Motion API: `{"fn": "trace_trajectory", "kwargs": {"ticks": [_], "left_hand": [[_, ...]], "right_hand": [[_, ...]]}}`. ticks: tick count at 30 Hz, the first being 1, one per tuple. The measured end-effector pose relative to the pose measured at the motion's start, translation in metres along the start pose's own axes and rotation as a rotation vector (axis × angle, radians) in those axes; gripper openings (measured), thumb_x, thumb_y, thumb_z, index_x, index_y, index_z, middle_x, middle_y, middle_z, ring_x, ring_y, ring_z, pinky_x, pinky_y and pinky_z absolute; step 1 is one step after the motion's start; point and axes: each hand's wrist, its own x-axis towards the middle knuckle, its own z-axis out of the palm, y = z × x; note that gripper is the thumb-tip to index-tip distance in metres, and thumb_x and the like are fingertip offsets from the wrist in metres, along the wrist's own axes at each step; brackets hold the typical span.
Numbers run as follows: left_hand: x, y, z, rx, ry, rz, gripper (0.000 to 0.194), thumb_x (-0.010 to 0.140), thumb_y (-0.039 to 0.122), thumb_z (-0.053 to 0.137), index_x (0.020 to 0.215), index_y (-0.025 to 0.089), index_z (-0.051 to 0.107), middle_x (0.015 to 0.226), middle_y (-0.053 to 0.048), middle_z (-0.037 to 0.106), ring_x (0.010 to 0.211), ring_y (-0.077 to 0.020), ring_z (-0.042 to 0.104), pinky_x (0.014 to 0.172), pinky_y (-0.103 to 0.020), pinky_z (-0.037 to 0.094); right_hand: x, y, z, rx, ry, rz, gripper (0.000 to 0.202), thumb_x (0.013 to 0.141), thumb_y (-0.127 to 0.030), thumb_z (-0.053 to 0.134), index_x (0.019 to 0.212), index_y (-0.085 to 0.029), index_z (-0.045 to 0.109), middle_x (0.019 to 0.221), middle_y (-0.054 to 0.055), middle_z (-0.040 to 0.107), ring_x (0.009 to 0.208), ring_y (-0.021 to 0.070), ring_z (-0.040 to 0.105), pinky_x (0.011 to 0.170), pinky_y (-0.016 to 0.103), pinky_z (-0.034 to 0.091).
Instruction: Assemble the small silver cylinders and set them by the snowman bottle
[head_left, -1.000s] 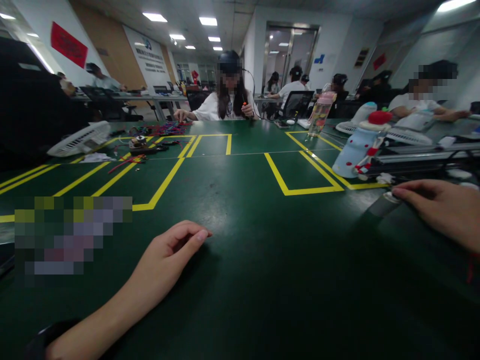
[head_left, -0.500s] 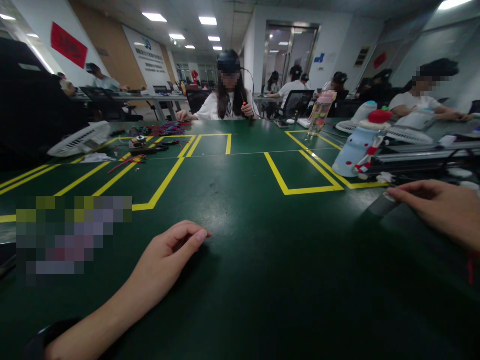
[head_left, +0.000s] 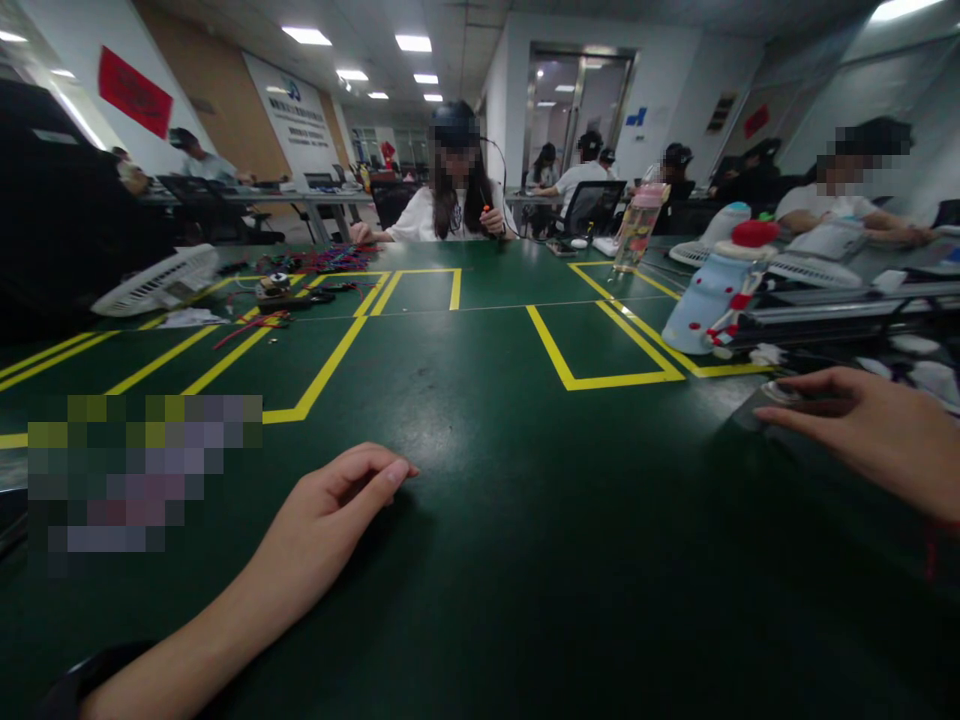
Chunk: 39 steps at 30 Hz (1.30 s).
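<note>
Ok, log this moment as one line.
left hand: by green table, nothing visibly held | right hand: fingers at grey cylinder | blue bottle: standing nearby

we see a light-blue bottle (head_left: 694,308) nearer us than a pink-lidded bottle (head_left: 638,232); leftward, tangled wires (head_left: 345,258) lie near a white fan (head_left: 165,280).

Open passage for me: green tabletop (head_left: 555,560), lower centre. Obstacles, right side: grey cylinder (head_left: 751,415) at my right hand (head_left: 874,425); beyond, blue bottle (head_left: 696,308), dark rails (head_left: 840,322).
</note>
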Motion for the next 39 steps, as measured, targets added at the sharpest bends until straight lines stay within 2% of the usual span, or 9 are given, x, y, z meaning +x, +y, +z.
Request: {"fn": "trace_trajectory", "kwargs": {"ticks": [5,12,16,18,22,25,29,34,39], "left_hand": [[-0.001,0.001,-0.001,0.006,-0.003,0.008,0.03,0.089,0.048,0.05,0.09,0.024,0.067,0.079,0.001,0.062,0.073,-0.0163,0.058,0.067,-0.025,0.044],[-0.001,0.002,-0.001,0.032,0.015,0.037,0.029,0.089,0.048,0.05,0.088,0.025,0.068,0.075,0.002,0.062,0.071,-0.0162,0.059,0.065,-0.025,0.046],[0.0,0.004,0.001,0.037,0.013,0.035,0.029,0.089,0.048,0.051,0.086,0.024,0.068,0.077,0.002,0.063,0.073,-0.0161,0.059,0.066,-0.025,0.045],[0.001,0.005,0.001,0.036,0.004,0.036,0.029,0.089,0.048,0.051,0.086,0.024,0.068,0.078,0.001,0.063,0.073,-0.0161,0.059,0.066,-0.025,0.044],[0.0,0.003,0.0,0.04,-0.011,0.042,0.029,0.09,0.047,0.051,0.087,0.024,0.067,0.079,0.001,0.062,0.074,-0.0167,0.059,0.069,-0.026,0.044],[-0.001,0.0,-0.002,0.042,-0.023,0.041,0.028,0.09,0.046,0.05,0.088,0.023,0.066,0.081,0.001,0.062,0.077,-0.0169,0.059,0.071,-0.026,0.044],[-0.001,0.008,0.003,0.042,-0.051,0.083,0.023,0.091,0.041,0.051,0.097,0.025,0.066,0.093,-0.001,0.064,0.085,-0.018,0.059,0.076,-0.028,0.046],[0.004,0.049,0.03,0.036,-0.09,0.309,0.023,0.089,0.035,0.055,0.109,0.028,0.064,0.102,-0.003,0.062,0.088,-0.0189,0.058,0.078,-0.032,0.048],[0.01,0.077,0.038,-0.039,-0.067,0.334,0.012,0.085,0.031,0.061,0.086,0.026,0.072,0.095,-0.002,0.061,0.089,-0.0187,0.058,0.08,-0.031,0.047]], "right_hand": [[0.003,-0.002,0.016,-0.006,0.075,-0.052,0.057,0.068,-0.056,0.062,0.11,-0.018,0.062,0.099,0.009,0.068,0.087,0.0238,0.064,0.075,0.033,0.046],[0.002,0.0,0.034,0.123,0.115,-0.034,0.067,0.067,-0.052,0.068,0.119,-0.013,0.052,0.114,0.017,0.06,0.089,0.0235,0.063,0.076,0.033,0.049],[-0.022,-0.028,0.041,0.223,0.183,-0.279,0.058,0.073,-0.042,0.067,0.121,-0.013,0.05,0.116,0.015,0.057,0.098,0.0233,0.06,0.085,0.033,0.049],[-0.048,-0.061,0.041,0.389,0.064,-0.478,0.052,0.077,-0.038,0.065,0.121,-0.018,0.048,0.117,0.011,0.056,0.101,0.0202,0.059,0.088,0.032,0.05],[-0.106,-0.14,0.043,0.659,-0.328,-0.818,0.043,0.083,-0.031,0.061,0.122,-0.026,0.043,0.12,0.005,0.055,0.108,0.0152,0.056,0.096,0.032,0.047],[-0.13,-0.177,0.047,0.728,-0.506,-0.906,0.04,0.083,-0.027,0.059,0.12,-0.026,0.043,0.118,0.004,0.056,0.106,0.0141,0.056,0.096,0.032,0.047],[-0.134,-0.186,0.055,0.783,-0.598,-0.831,0.045,0.081,-0.028,0.062,0.122,-0.026,0.043,0.115,0.004,0.057,0.101,0.0147,0.057,0.091,0.034,0.048],[-0.131,-0.183,0.06,0.915,-0.633,-0.728,0.073,0.073,-0.031,0.071,0.132,-0.025,0.028,0.118,0.005,0.056,0.107,0.0153,0.057,0.094,0.034,0.047],[-0.131,-0.183,0.059,0.876,-0.631,-0.704,0.062,0.075,-0.031,0.069,0.126,-0.025,0.035,0.114,0.003,0.059,0.103,0.0141,0.058,0.089,0.032,0.048]]}}
